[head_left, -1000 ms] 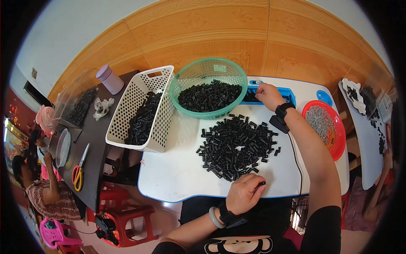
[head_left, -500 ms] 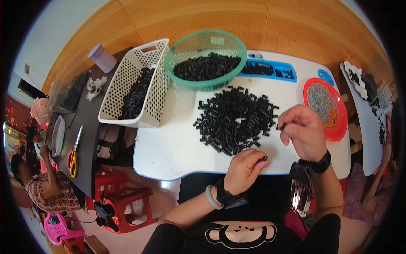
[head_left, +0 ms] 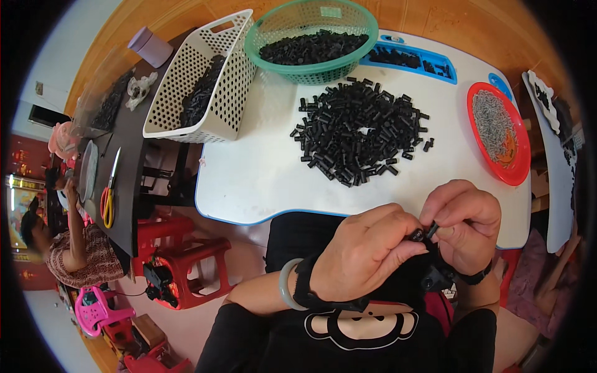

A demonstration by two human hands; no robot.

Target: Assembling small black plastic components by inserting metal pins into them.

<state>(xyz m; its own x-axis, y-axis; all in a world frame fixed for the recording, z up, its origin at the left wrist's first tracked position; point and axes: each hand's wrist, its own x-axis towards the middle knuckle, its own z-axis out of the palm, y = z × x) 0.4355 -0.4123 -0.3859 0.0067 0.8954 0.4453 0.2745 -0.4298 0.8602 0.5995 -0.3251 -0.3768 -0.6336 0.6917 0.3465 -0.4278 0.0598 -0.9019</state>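
Observation:
My left hand (head_left: 370, 248) pinches a small black cylindrical plastic part (head_left: 416, 235), its end pointing right. My right hand (head_left: 466, 224) is closed on a thin dark piece (head_left: 433, 230) and holds it right against that end; its exact kind is too small to tell. Both hands meet in front of my chest, past the table's near edge. Beyond them, a heap of similar black plastic parts (head_left: 360, 137) lies on the white table (head_left: 249, 180). At the table's right stands a red plate (head_left: 521, 149) of tiny grey metal pieces (head_left: 491, 118).
Black parts fill a green basket (head_left: 311, 73), a white perforated basket (head_left: 227, 102) and a blue compartment tray (head_left: 407, 68). Yellow-handled scissors (head_left: 107, 202) lie on the dark side table (head_left: 129, 180). Red stools (head_left: 193, 273) stand below left. Other people (head_left: 81, 248) sit at both sides.
My hands have come together and drawn nearer to me, away from the heap. The right hand has brought its small piece up to the part in the left. The view has tilted down.

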